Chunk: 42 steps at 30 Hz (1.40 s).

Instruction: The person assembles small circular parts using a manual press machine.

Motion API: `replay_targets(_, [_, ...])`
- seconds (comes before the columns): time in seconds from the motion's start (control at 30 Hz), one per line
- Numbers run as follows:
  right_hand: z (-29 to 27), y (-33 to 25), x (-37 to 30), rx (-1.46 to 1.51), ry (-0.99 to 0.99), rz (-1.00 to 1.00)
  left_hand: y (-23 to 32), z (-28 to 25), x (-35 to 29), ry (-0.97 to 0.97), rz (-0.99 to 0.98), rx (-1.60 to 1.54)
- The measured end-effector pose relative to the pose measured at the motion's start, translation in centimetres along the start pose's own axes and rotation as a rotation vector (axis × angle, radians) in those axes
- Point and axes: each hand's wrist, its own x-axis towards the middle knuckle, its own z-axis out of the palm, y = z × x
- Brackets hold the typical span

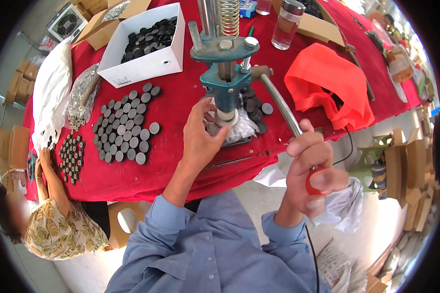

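A teal hand press [225, 90] with a coiled spring stands at the table's front edge. Thumb and fingers of my left hand [200, 134] curl about a pale round part [226, 117] under the press's ram. Some crumpled clear plastic [243, 128] lies beside that part. Off to the right, my right hand [310, 168] is wrapped round the end of the press's steel lever [282, 107], over its red knob [315, 181]. The lever slants down toward me. Several loose black discs [253, 105] lie behind the press.
Black round caps [127, 128] spread over the red cloth, left of the press. Behind them stands a white box [142, 72] of black pieces. A co-worker's hands [45, 158] are near small metal-centred pieces [72, 157]. An orange-red cloth [322, 78] and glass jar [284, 29] sit right.
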Motion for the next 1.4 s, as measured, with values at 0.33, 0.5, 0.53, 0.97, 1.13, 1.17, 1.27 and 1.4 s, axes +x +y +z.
replay_targets(0.33, [-0.5,-0.3,1.1,0.08,-0.02,0.016,0.4,1.6,0.8,-0.013,-0.054,-0.037])
replay_targets(0.5, [0.3,-0.2,4.3,0.1,-0.03,0.03,0.3,1.2,0.6,0.001,-0.074,-0.071])
replay_targets(0.53, [0.4,-0.1,4.5,0.133,-0.029,0.034,0.3,1.1,0.5,0.001,-0.089,-0.07])
replay_targets(0.97, [-0.1,0.0,3.3,0.081,0.007,0.009,-0.1,0.7,0.3,0.007,-0.06,-0.035])
replay_targets(1.13, [1.8,1.7,10.9,0.09,0.005,0.056,0.3,-2.1,-1.4,-0.045,-0.066,-0.094])
replay_targets(1.17, [2.0,2.9,12.7,0.096,-0.042,0.052,0.0,-2.9,-2.0,-0.037,-0.064,-0.085])
replay_targets(1.27, [1.9,6.3,17.4,0.173,-0.053,0.27,0.1,-4.9,-3.7,0.003,0.002,-0.25])
replay_targets(1.4, [5.2,6.7,19.6,-0.013,0.074,0.299,2.7,-7.9,-4.9,0.051,0.053,-0.338])
